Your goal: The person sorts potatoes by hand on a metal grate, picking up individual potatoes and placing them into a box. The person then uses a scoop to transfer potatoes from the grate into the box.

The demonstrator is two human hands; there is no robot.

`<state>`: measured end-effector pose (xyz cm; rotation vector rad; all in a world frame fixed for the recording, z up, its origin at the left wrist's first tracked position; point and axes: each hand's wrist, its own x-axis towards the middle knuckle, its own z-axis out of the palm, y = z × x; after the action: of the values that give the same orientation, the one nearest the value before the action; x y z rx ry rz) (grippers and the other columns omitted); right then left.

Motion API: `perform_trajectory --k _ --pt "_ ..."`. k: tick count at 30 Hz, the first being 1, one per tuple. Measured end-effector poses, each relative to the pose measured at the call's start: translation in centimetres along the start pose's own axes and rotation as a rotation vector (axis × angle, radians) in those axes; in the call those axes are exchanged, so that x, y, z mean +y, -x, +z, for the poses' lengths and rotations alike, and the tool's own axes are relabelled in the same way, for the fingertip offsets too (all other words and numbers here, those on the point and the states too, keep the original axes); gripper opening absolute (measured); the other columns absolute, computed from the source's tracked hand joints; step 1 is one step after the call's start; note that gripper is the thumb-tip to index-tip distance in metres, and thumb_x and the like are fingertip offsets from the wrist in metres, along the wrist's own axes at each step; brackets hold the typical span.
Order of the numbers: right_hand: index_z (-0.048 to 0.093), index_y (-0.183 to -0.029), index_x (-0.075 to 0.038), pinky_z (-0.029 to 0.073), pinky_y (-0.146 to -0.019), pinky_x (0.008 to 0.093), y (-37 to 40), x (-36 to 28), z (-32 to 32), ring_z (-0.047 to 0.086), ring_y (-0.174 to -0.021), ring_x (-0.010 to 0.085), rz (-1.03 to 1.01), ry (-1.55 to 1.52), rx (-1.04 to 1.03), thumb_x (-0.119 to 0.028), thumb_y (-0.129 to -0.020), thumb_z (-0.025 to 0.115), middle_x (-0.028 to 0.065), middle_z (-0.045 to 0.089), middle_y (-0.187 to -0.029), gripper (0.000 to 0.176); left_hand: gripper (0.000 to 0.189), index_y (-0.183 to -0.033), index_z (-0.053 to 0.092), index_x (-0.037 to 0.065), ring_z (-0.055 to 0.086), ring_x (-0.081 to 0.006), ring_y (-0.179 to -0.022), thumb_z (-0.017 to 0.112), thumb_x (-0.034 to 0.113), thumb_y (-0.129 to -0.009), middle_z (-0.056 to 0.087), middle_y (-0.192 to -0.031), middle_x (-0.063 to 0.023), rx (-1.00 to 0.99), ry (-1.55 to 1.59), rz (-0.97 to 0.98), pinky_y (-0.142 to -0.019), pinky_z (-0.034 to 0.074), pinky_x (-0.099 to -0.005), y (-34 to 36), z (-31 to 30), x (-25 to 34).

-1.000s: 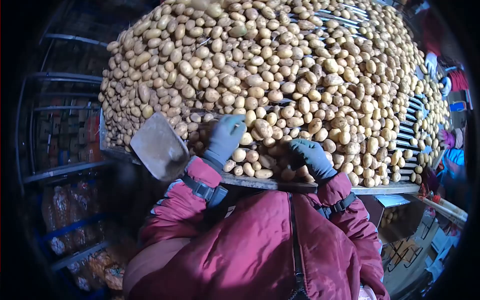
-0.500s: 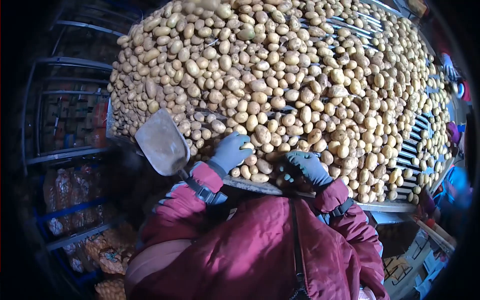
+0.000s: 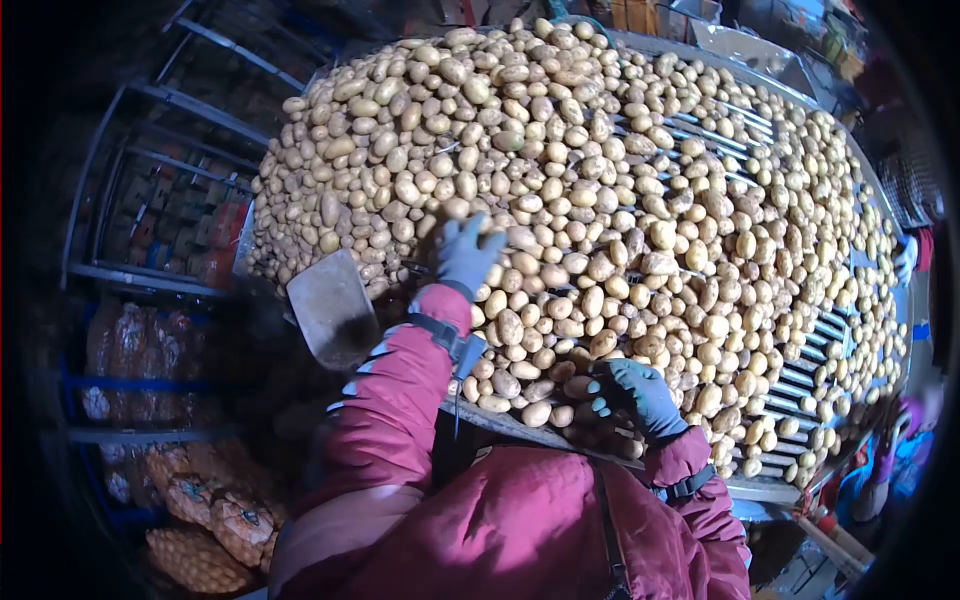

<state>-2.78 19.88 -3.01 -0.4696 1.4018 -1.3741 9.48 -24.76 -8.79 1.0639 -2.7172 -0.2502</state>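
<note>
A broad heap of potatoes (image 3: 560, 190) covers the slatted sorting table (image 3: 795, 430). My left hand (image 3: 468, 255), in a grey-blue glove, reaches over the heap with fingers apart, slightly blurred. Its fingertips are close to a potato (image 3: 457, 208), and nothing shows in its grasp. My right hand (image 3: 645, 395), gloved alike, stays low at the near edge among the potatoes. Its fingers are curled, and the shadowed palm hides whatever they may hold. Left of my left forearm, a metal scoop (image 3: 335, 305) rests at the heap's edge, its handle out of sight.
Metal racks (image 3: 180, 190) stand at the left, with bagged goods (image 3: 140, 370) below. Filled net sacks (image 3: 200, 560) lie at lower left. Another person's gloved hand (image 3: 906, 260) shows at the far right edge, and another person in purple and blue (image 3: 905, 450) is lower right.
My left hand has moved away from me, farther onto the heap, and its fingers have spread. The right hand stays curled at the near edge. The camera view has shifted.
</note>
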Motion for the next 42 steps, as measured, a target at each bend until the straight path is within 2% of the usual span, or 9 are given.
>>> perform_trajectory --k 3,7,11,13,19,23,33,37,42 --pt "0.067 -0.117 0.001 0.057 -0.066 0.03 -0.5 -4.5 0.3 0.069 -0.075 0.0179 0.219 -0.501 -0.055 -0.022 -0.102 0.058 0.0095 0.073 -0.092 0.029 0.061 -0.143 0.058 0.023 0.053 -0.0416 -0.125 0.074 0.046 -0.088 0.05 -0.141 -0.0197 -0.389 0.583 -0.024 -0.106 0.045 -0.0474 1.3 -3.9 10.3" --pt "0.068 -0.12 0.001 0.056 -0.07 0.0288 -2.2 -4.0 -0.4 0.069 -0.08 0.0156 0.208 -0.365 -0.012 -0.025 -0.102 0.056 0.0082 0.073 -0.098 0.034 0.061 -0.145 0.056 0.023 0.047 -0.0348 -0.136 0.076 0.038 -0.089 0.047 -0.146 -0.0175 -0.549 0.382 0.159 -0.112 0.043 -0.0406 5.5 -10.1 18.6" --pt "0.067 -0.124 0.0 0.057 -0.071 0.029 -2.5 -4.3 -0.9 0.07 -0.083 0.016 0.08 -0.128 0.011 -0.029 -0.104 0.056 0.0071 0.074 -0.1 0.037 0.056 -0.14 0.059 0.016 0.055 -0.0318 -0.126 0.074 0.037 -0.091 0.052 -0.14 -0.0192 -0.303 0.621 0.405 -0.109 0.045 -0.0389 3.4 -9.6 12.3" --pt "0.067 -0.125 -0.001 0.057 -0.072 0.0284 -2.3 -5.0 -0.4 0.07 -0.084 0.0154 0.147 -0.304 0.048 -0.029 -0.105 0.055 0.0062 0.073 -0.103 0.036 0.053 -0.135 0.061 0.01 0.058 -0.0294 -0.122 0.075 0.034 -0.09 0.058 -0.133 -0.0209 -0.284 0.709 0.032 -0.106 0.046 -0.0373 -0.8 -8.2 7.9" --pt "0.068 -0.128 -0.006 0.055 -0.09 0.0319 -3.7 -1.1 -0.8 0.066 -0.102 0.014 0.036 -0.127 0.177 -0.028 -0.103 0.057 0.0045 0.072 -0.115 0.035 0.059 -0.134 0.06 0.006 0.057 -0.0406 -0.12 0.061 0.05 -0.094 0.059 -0.134 -0.0231 0.047 -0.334 0.043 -0.104 0.045 -0.05 -11.1 -6.5 -5.5" --pt "0.068 -0.127 -0.005 0.055 -0.088 0.0332 -4.3 -0.2 0.0 0.067 -0.097 0.0154 0.091 -0.082 0.254 -0.025 -0.102 0.059 0.0056 0.072 -0.111 0.034 0.062 -0.138 0.06 0.023 0.053 -0.0423 -0.123 0.06 0.061 -0.089 0.052 -0.139 -0.0247 -0.159 -0.301 -0.132 -0.104 0.043 -0.0516 -12.7 -9.7 2.7" --pt "0.067 -0.122 0.0 0.058 -0.081 0.037 -4.5 1.2 0.2 0.068 -0.091 0.0196 0.087 -0.388 0.293 -0.024 -0.101 0.061 0.0077 0.072 -0.104 0.033 0.081 -0.146 0.053 0.013 0.047 -0.0429 -0.135 0.063 0.068 -0.086 0.042 -0.151 -0.0253 -0.243 0.091 -0.167 -0.113 0.04 -0.0484 -16.3 1.0 4.1" --pt "0.071 -0.107 -0.003 0.055 -0.079 0.0292 -4.4 -2.6 1.7 0.065 -0.088 0.0125 0.2 -0.435 0.303 -0.022 -0.098 0.064 0.0013 0.07 -0.096 0.023 0.078 -0.145 0.054 0.018 0.05 -0.0427 -0.131 0.071 0.061 -0.083 0.045 -0.146 -0.0234 -0.025 -0.017 0.248 -0.108 0.044 -0.0479 -12.7 4.0 4.5" --pt "0.07 -0.113 -0.002 0.054 -0.079 0.0299 -4.6 -4.1 2.6 0.066 -0.087 0.0144 0.178 -0.377 0.333 -0.026 -0.098 0.065 0.0042 0.072 -0.1 0.028 0.068 -0.138 0.061 0.024 0.055 -0.0383 -0.119 0.077 0.054 -0.079 0.047 -0.137 -0.0163 -0.352 0.156 0.169 -0.099 0.048 -0.0499 -6.8 -8.2 14.6"
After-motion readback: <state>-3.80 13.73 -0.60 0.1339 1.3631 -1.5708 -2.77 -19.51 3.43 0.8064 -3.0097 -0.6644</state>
